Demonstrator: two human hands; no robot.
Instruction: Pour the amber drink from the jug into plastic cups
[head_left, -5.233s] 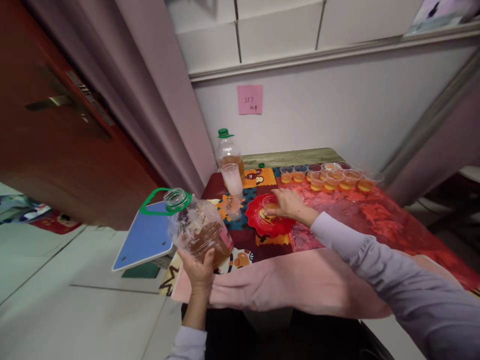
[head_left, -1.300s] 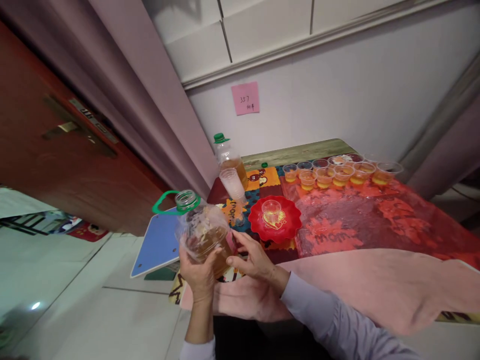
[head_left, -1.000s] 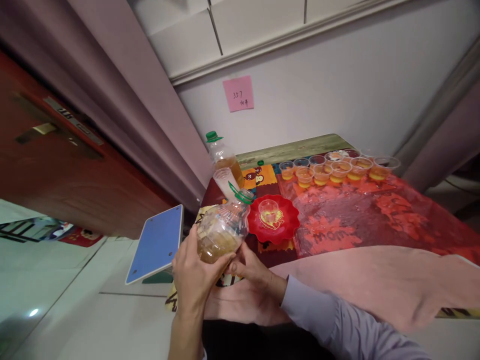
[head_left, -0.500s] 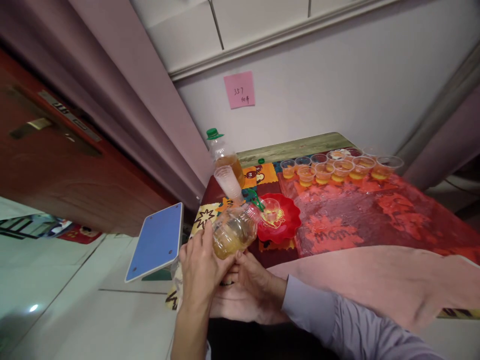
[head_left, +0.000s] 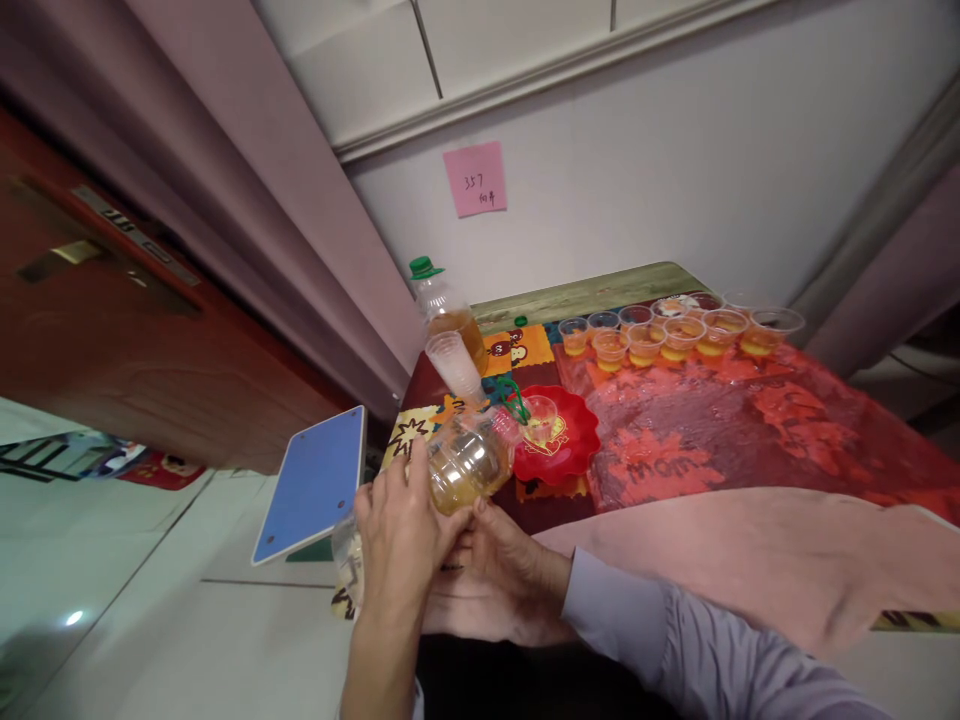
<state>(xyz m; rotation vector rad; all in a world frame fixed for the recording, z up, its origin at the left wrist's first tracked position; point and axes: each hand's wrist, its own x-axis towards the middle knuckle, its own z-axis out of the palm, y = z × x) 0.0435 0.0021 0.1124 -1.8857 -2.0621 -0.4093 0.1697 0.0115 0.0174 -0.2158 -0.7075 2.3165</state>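
A clear plastic jug [head_left: 469, 462] with some yellowish liquid lies tilted over the table's near left part, its neck toward a red scalloped plate [head_left: 574, 450]. My left hand [head_left: 401, 510] is wrapped around the jug's near left side. Underneath, my right hand [head_left: 506, 550] grips the jug's lower side near its base. On the plate, just past the neck, is a clear plastic cup [head_left: 540, 412]; whether liquid runs into it I cannot tell. A green handle or ring [head_left: 512, 400] shows by the neck.
Behind the jug are a stack of clear cups [head_left: 454, 362] and a green-capped bottle [head_left: 450, 310] of amber liquid. Several cups of orange-yellow liquid [head_left: 645, 345] stand at the back right. A green cap [head_left: 521, 321] lies nearby. Left is a blue board [head_left: 315, 480].
The jug shifts slightly in my hands, both of which keep their hold. The view moves a little; the plate and cups stay in place.
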